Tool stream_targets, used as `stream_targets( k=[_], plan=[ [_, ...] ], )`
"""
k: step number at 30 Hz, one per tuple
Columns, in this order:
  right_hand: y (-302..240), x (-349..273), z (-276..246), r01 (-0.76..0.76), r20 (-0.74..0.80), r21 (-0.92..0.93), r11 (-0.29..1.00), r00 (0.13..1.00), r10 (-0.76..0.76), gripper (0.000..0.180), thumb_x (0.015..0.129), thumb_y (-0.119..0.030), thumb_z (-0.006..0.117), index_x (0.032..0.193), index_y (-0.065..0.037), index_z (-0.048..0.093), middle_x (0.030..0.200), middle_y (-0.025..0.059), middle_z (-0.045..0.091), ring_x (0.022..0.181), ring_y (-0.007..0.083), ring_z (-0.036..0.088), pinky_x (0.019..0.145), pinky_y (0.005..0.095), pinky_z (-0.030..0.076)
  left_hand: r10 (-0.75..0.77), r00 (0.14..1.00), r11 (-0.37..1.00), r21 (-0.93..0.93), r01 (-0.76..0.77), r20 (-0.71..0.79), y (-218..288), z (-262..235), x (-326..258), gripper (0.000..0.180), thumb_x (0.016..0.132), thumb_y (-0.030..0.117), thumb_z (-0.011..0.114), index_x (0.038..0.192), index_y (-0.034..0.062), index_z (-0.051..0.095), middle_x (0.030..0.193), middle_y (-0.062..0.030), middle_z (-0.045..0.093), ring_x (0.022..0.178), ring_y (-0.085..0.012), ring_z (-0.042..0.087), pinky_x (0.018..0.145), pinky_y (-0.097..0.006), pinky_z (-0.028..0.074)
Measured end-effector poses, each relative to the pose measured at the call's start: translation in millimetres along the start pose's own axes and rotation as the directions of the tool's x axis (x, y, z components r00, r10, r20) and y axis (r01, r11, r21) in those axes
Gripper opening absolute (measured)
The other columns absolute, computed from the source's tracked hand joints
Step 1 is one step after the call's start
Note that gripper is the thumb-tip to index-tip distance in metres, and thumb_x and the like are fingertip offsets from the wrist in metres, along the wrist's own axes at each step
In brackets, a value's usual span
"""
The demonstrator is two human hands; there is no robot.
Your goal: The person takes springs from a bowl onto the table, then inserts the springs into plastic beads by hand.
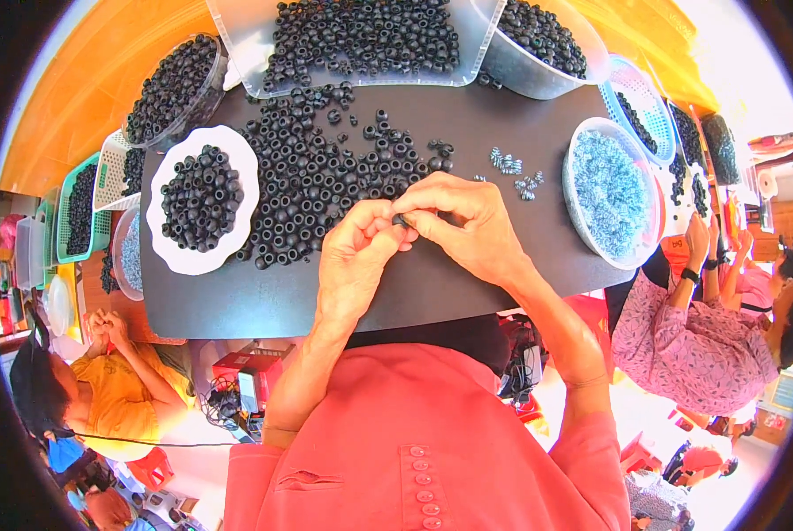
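My left hand and my right hand meet above the near part of the dark table. Fingers and thumbs of both pinch one small black round piece, mostly covered by the fingertips. Just beyond them spreads a heap of black round hollow pieces, like large beads with holes. A white scalloped plate to the left carries more of these. Small silvery pieces that look like coil springs lie in little groups to the right. A round basin full of similar silvery pieces stands farther right.
A clear bin of black pieces borders the table's far side, flanked by a clear tub and a translucent basin. Baskets stand beyond both ends. One person in yellow sits left; another in a patterned top works at right.
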State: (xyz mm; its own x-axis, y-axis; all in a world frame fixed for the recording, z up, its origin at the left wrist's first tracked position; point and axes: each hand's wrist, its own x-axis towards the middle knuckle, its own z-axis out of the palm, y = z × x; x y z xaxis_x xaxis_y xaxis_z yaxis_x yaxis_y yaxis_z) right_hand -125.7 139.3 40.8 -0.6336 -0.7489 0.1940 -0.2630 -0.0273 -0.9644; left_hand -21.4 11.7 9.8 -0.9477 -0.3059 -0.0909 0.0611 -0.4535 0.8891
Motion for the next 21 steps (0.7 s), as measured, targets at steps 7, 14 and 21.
stream_targets(
  k=[7,14,21],
  plan=[
    [1.2,-3.1,5.7,0.095,-0.059,-0.087,0.992,0.993,-0.100,0.017,0.079,0.003,0.061,0.094,-0.002,0.068,0.086,0.0088,0.066,0.069,0.0135,0.063,0.064,0.0263,0.051,0.013,1.000,1.000,-0.010,-0.013,0.000,0.2,-1.1,-0.8,0.014,0.089,-0.003,0.053,0.102,0.0000,0.058,0.088,-0.0014,0.061,0.082,-0.0091,0.060,0.077,-0.024,0.049],
    [13.9,-13.4,24.4,0.100,-0.256,-0.041,0.994,0.961,-0.107,0.018,0.076,0.003,0.063,0.093,-0.001,0.067,0.088,0.0079,0.065,0.076,0.0126,0.062,0.068,0.0248,0.050,0.141,0.988,0.976,0.173,-0.129,-0.064,5.0,8.1,-6.5,0.013,0.088,-0.004,0.055,0.100,0.0012,0.058,0.088,0.0018,0.057,0.081,-0.0060,0.057,0.075,-0.020,0.047],
    [17.7,-19.9,27.0,0.108,-0.251,0.171,0.979,0.966,-0.062,0.019,0.081,0.012,0.059,0.098,0.003,0.064,0.100,0.0108,0.059,0.085,0.0146,0.059,0.072,0.0256,0.051,0.106,0.994,0.983,0.156,-0.099,-0.039,3.7,4.0,-3.5,0.012,0.088,-0.003,0.056,0.099,0.0012,0.058,0.088,-0.0002,0.060,0.081,-0.0059,0.057,0.074,-0.021,0.047]
  ],
)
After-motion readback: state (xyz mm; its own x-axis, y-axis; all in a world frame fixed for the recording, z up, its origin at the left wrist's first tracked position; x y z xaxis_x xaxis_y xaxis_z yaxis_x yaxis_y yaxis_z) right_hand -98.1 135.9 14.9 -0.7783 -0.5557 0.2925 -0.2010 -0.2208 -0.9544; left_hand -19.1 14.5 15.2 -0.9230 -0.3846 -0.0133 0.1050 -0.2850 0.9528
